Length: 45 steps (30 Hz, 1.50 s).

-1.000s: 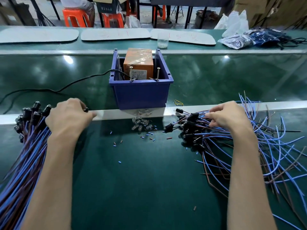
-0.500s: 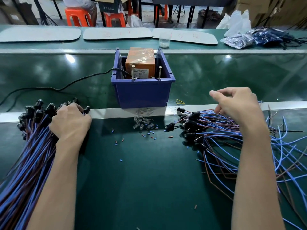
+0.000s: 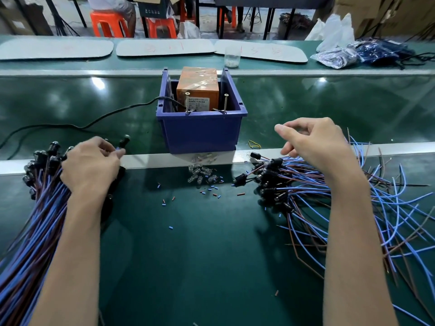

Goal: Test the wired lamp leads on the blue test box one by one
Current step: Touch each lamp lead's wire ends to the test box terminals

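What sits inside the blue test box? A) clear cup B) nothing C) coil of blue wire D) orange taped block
D: an orange taped block stands inside the blue test box, behind two upright screws on its front rim; the clear cup is on the far bench, outside the box.

left hand (image 3: pixel 90 165) hides part of the lead bundle (image 3: pixel 35 208); wires run off-frame.

Orange stools (image 3: pixel 107 22) behind green bench (image 3: pixel 329 97)
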Available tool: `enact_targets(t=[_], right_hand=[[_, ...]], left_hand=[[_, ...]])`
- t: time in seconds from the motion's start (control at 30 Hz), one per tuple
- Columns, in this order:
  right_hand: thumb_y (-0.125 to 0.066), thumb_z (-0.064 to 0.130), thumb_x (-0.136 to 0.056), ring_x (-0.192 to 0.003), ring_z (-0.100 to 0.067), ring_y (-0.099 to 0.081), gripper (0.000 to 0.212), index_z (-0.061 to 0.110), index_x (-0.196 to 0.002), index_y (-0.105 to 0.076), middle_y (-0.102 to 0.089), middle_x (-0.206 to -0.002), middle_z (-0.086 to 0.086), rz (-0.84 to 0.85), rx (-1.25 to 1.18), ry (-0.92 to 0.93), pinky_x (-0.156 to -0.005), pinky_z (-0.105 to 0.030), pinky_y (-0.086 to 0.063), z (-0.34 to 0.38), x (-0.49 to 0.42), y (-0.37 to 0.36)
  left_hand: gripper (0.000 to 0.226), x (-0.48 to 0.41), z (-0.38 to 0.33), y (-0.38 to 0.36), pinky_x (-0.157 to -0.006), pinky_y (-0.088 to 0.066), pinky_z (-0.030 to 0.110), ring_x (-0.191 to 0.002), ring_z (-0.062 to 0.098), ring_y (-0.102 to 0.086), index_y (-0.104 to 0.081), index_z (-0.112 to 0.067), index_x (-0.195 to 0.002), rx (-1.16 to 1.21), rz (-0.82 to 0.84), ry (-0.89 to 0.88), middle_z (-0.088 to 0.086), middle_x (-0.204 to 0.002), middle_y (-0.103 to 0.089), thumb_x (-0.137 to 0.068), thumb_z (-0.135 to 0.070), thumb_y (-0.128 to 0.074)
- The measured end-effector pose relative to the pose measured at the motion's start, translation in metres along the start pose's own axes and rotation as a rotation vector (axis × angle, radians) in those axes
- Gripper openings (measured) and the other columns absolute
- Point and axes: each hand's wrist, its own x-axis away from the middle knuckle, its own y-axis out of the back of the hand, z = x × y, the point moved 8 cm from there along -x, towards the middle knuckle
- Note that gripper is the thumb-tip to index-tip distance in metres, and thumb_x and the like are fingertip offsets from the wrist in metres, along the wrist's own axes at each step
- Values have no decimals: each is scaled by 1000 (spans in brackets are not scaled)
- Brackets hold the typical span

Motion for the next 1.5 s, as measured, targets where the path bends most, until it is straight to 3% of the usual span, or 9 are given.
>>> enact_targets(t=[0.2,0.33,0.53,0.67,0.8,0.93,1.0,1.2,1.5], right_hand=[[-65,38,-88,-45,-1,-53,15,25,-82,-69,-67,-54,5,113,-149,56,-60,-18,-42,25,10,-15],[-62,39,-89,-48,-3,-54,21,21,-92,-72,-68,-61,5,305,-376,128,-50,-10,-40,52,26,-33],[-47,42,-89,-78,-12,-67,36,14,-100,-67,-71,-89,1,567,-748,208,-70,-26,-53,82,48,-81],[-44,24,-102,-67,-13,-68,35,8,-83,-69,-71,-74,-3,302,-1045,153,-63,-25,-55,80,39,-74],[-37,29,-104,-76,-21,-71,45,1,-83,-66,-73,-78,-11,230,-1061,143,-73,-28,-57,75,31,-61],[-34,35,-103,-77,-20,-71,49,13,-71,-64,-74,-79,-7,205,-967,117,-75,-31,-47,72,26,-49],[-35,34,-103,-77,-21,-71,51,16,-61,-59,-74,-79,-7,216,-969,95,-79,-33,-42,71,25,-45],[-34,27,-103,-69,-23,-70,44,14,-61,-38,-72,-69,-9,180,-1150,9,-84,-36,-53,53,18,-26],[-39,27,-101,-38,-10,-30,48,18,-54,-36,-33,-47,3,199,-1181,-77,-42,-18,-40,52,18,-30]], left_hand=[[31,-10,-18,58,-90,-52,43,-93,26,-65,-56,-27,-101,380,-321,-154,3,-101,-69,-86,-54,-53],[30,14,-72,88,-71,-55,42,-76,15,-63,-57,-31,-96,351,-376,-406,-8,-91,-63,-88,-60,-53],[13,149,-173,74,-57,-38,21,-61,11,-55,-71,-14,-91,474,-399,-866,3,-87,-65,-80,-16,-74],[26,158,-172,46,-64,-52,31,-70,10,-60,-57,-10,-100,794,-140,-731,2,-89,-57,-79,-10,-72],[48,141,-170,17,-63,-45,32,-63,21,-60,-50,-26,-58,432,109,-573,-7,-56,-59,-79,-68,-38],[50,117,-157,-4,-95,-50,35,-103,15,-65,-58,-30,-105,1059,611,-70,4,-117,-66,-90,-69,-32],[48,108,-151,-1,-90,-53,29,-101,14,-68,-53,-15,-117,1406,581,144,6,-112,-68,-98,-54,-33],[41,105,-139,4,-61,-47,27,-47,13,-47,-50,-8,-82,2132,577,618,0,-60,-45,-105,-35,-30],[45,107,-121,0,-38,-19,15,-35,13,-23,-32,-16,-72,2161,371,724,-2,-51,-29,-102,-46,-16]])
